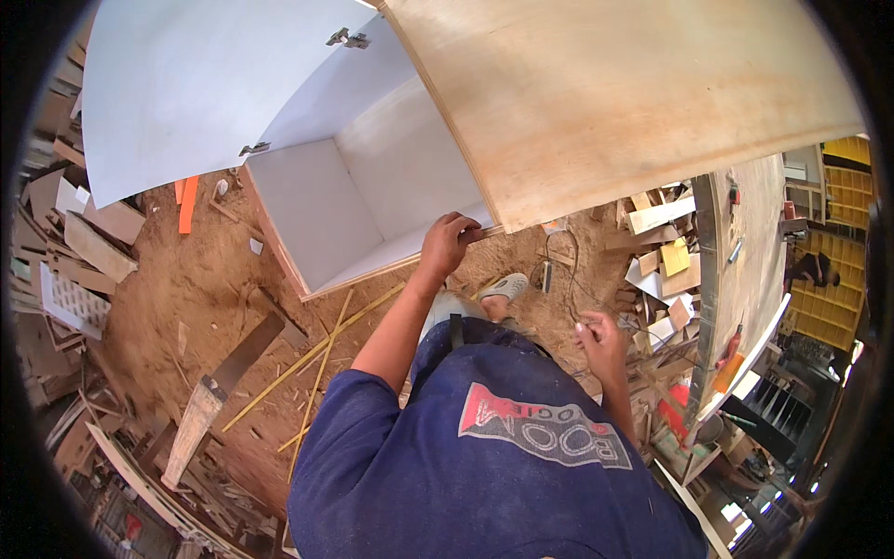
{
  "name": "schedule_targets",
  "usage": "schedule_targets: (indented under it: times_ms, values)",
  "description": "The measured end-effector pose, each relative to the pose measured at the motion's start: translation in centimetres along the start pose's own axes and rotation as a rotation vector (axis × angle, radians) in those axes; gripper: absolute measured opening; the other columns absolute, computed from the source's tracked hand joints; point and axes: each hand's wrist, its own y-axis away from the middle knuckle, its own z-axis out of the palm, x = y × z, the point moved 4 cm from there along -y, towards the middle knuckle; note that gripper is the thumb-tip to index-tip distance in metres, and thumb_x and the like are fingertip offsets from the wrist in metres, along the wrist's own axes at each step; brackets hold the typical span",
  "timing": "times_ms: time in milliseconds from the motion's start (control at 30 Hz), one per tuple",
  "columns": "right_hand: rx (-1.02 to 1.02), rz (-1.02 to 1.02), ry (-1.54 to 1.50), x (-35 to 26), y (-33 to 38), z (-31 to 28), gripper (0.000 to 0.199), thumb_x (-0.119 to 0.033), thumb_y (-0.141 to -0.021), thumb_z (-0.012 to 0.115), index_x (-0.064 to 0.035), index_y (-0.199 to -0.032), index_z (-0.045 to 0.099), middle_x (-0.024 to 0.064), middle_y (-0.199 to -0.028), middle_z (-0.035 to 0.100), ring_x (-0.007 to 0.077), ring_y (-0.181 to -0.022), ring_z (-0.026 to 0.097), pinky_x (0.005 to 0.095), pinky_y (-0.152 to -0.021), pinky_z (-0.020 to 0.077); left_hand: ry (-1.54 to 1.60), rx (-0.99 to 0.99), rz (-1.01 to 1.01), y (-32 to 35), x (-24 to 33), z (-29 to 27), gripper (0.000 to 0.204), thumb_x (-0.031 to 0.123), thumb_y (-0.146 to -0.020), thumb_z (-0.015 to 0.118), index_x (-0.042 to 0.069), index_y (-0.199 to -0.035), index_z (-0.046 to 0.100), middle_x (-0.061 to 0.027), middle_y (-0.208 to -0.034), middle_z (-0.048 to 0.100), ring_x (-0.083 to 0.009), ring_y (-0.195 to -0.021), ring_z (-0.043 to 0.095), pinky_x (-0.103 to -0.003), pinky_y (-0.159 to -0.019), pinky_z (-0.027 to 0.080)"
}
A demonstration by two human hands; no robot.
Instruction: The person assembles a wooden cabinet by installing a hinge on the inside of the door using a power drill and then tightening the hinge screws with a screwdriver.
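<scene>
A wooden cabinet [321, 200] with a pale grey-white lining stands in front of me. Its white door [205, 84] is swung out to the left on metal hinges [347, 38]. A plain plywood panel [643, 102] covers the right side. My left hand [450, 245] has its fingers curled over the cabinet's front lower edge, close to the panel's bottom corner. Lower down on the right, my right hand [603, 341] hangs in the air with loosely bent, parted fingers and nothing visible in it. A thin cable [572, 279] lies on the ground beyond it.
Wood offcuts [98, 247] pile up at the left, with more scraps [666, 270] at the right. Yellow strips [321, 349] and a wooden piece [196, 424] lie on the sawdust-covered ground. A workbench [745, 252] with hand tools stands at the right.
</scene>
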Motion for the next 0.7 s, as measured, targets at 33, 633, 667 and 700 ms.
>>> schedule_targets:
  times_ms: [33, 633, 667, 700]
  values:
    - [0.022, 0.004, -0.035, 0.3, -0.1, 0.0, 0.026, -0.009, -0.099, 0.067, 0.0037, -0.121, 0.063, 0.0111, -0.085, 0.072, 0.0139, -0.073, 0.069, 0.0273, -0.066, 0.0563, -0.022, -0.017, 0.031, -0.2, 0.0, 0.0, 0.017, 0.022, -0.087, 0.077, 0.006, -0.094, 0.077, -0.012, -0.091, 0.07, -0.0326, -0.088, 0.066, -0.042, -0.077, 0.053]
    - [0.033, 0.033, -0.066, 0.7, -0.4, 0.0, 0.027, -0.009, -0.098, 0.068, 0.0036, -0.121, 0.061, 0.0141, -0.089, 0.074, 0.0145, -0.075, 0.071, 0.0275, -0.065, 0.0564, 0.008, -0.023, -0.016, 0.2, 0.0, 0.5, 0.014, 0.021, -0.085, 0.077, 0.007, -0.09, 0.079, -0.0103, -0.092, 0.071, -0.0343, -0.09, 0.066, -0.044, -0.079, 0.053]
    - [0.056, 0.034, -0.064, 0.3, -0.5, 0.1, 0.028, -0.01, -0.099, 0.069, 0.0042, -0.121, 0.06, 0.0142, -0.09, 0.074, 0.0145, -0.075, 0.071, 0.0277, -0.065, 0.0565, 0.006, -0.026, -0.016, 0.2, 0.0, 0.5, 0.014, 0.021, -0.085, 0.077, 0.007, -0.09, 0.079, -0.0103, -0.092, 0.071, -0.0343, -0.09, 0.066, -0.044, -0.079, 0.053]
    - [0.06, 0.038, -0.067, -0.2, -0.6, 0.3, 0.028, -0.01, -0.099, 0.069, 0.0042, -0.121, 0.06, 0.0142, -0.09, 0.074, 0.0145, -0.075, 0.071, 0.0277, -0.065, 0.0565, 0.036, -0.021, -0.034, 0.2, 0.0, 0.5, 0.014, 0.021, -0.085, 0.078, 0.007, -0.09, 0.079, -0.0106, -0.091, 0.071, -0.0332, -0.088, 0.066, -0.043, -0.078, 0.053]
